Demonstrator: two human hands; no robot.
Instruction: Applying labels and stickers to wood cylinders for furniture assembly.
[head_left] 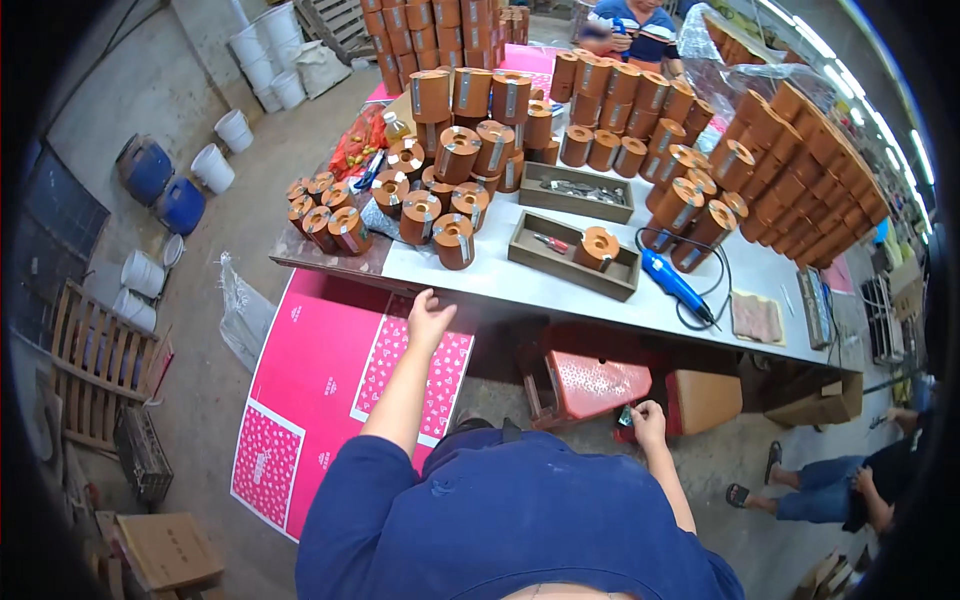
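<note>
My left hand [430, 318] is just off the front edge of the white-topped table [440, 285], with its fingers loosely bent and apart and nothing visible in them. Low on the right, my right hand [650, 420] pinches a small dark green, shiny object [626, 415] whose kind I cannot make out. This hand is beside a red stool [600, 385]. Closest to my left hand on the tabletop stands a brown-orange cylinder [454, 243] with a hole in its top and a pale strip down its side. Several similar cylinders are grouped behind it.
Two wooden trays [575, 262] sit on the table, the nearer one with a cylinder and red-handled tool inside. A blue power tool [678, 288] with a black cord and a folded cloth [757, 317] lie right. Pink printed sheeting [320, 350] hangs at left. Other people stand nearby.
</note>
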